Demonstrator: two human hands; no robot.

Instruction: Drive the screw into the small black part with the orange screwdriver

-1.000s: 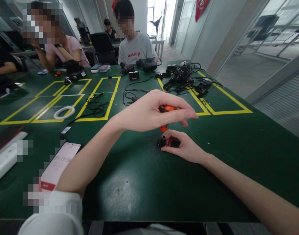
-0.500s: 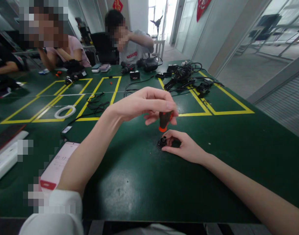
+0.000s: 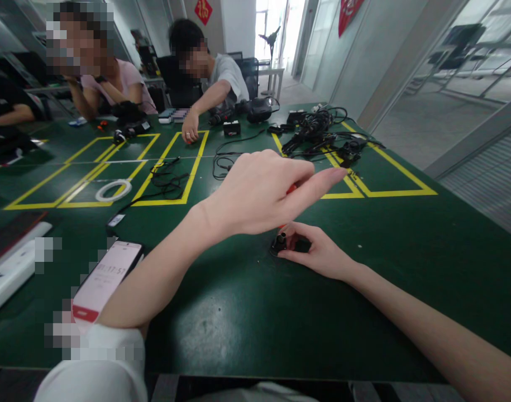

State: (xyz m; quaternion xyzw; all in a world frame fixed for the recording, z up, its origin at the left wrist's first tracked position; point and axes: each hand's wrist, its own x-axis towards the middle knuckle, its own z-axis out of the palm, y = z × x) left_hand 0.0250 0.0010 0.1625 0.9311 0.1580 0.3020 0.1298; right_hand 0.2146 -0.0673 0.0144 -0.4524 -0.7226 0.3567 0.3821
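Observation:
My left hand (image 3: pixel 267 192) is above the table, palm down, thumb stretched out to the right. Its curled fingers are around a stubby screwdriver with a red and black handle (image 3: pixel 292 188); most of the tool is hidden behind the hand. Just below, my right hand (image 3: pixel 316 251) rests on the table and pinches a small black part (image 3: pixel 276 247) with a short metal tube standing up from it. The screwdriver's red lower end shows just above this part; whether they touch, I cannot tell.
On the green table (image 3: pixel 364 324) a phone (image 3: pixel 108 279) and a white power strip (image 3: pixel 12 273) lie at left. A white ring (image 3: pixel 113 191) and black cables (image 3: pixel 169 181) sit beyond, with a cable heap (image 3: pixel 311 131) at the back right. A co-worker's hand (image 3: pixel 191 128) touches the far table.
My left hand has turned over the screwdriver, its back now facing me and its thumb swung out rightward. My right hand stays put. The co-worker opposite has lowered an arm to the table.

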